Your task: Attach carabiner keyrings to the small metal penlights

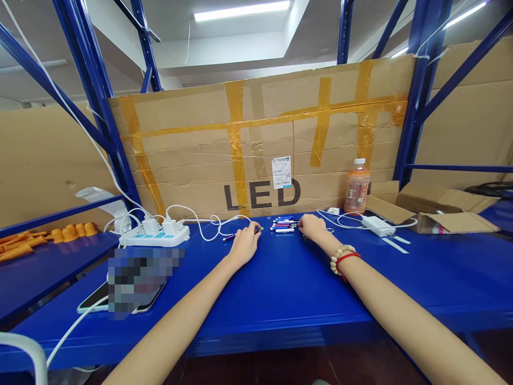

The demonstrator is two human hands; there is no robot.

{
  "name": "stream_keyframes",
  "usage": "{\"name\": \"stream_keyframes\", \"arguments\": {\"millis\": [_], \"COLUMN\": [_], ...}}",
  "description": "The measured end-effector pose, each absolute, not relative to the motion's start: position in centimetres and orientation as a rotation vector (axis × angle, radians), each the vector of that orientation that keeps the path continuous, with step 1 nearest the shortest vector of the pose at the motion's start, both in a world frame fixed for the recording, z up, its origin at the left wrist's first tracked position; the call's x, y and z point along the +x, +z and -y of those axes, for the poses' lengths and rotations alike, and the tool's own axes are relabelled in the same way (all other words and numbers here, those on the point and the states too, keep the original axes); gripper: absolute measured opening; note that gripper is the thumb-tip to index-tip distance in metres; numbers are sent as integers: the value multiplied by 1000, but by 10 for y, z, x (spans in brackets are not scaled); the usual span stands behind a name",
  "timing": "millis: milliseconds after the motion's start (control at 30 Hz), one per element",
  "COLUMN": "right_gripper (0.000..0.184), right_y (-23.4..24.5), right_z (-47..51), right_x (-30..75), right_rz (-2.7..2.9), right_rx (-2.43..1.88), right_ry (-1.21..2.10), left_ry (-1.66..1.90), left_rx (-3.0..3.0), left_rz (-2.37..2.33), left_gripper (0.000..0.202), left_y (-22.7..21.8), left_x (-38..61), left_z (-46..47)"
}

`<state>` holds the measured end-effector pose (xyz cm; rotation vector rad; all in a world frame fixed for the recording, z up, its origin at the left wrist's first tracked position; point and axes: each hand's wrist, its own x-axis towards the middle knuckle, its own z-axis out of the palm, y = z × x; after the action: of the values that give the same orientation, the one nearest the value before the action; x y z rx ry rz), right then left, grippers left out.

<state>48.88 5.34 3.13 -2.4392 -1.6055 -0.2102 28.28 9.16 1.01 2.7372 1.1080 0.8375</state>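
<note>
Both my arms reach forward over a blue table (280,289). My left hand (243,243) rests knuckles up, fingers curled on a small dark pen-like stick (230,237) whose metal tip shows by the fingertips. My right hand (311,226), with a bead bracelet and red cord at the wrist, is closed at the right end of a small heap of several similar sticks (284,224). What its fingers hold is hidden.
A white power strip (156,233) with chargers and white cables lies at the left, a phone (120,299) in front of it. An orange drink bottle (356,187), a white adapter (378,225) and an open carton (433,211) stand at the right. A taped cardboard sheet (264,144) walls the back.
</note>
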Motion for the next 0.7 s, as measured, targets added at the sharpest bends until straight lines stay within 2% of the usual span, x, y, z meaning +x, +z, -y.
{"name": "stream_keyframes", "arguments": {"millis": [700], "right_gripper": [15], "right_y": [21], "right_z": [-61], "right_x": [499], "right_rz": [1505], "right_rx": [-2377], "right_ry": [-197], "left_ry": [863], "left_rx": [2706], "left_rz": [-1070], "left_gripper": [11], "left_y": [10], "left_x": [283], "left_z": [-92]}}
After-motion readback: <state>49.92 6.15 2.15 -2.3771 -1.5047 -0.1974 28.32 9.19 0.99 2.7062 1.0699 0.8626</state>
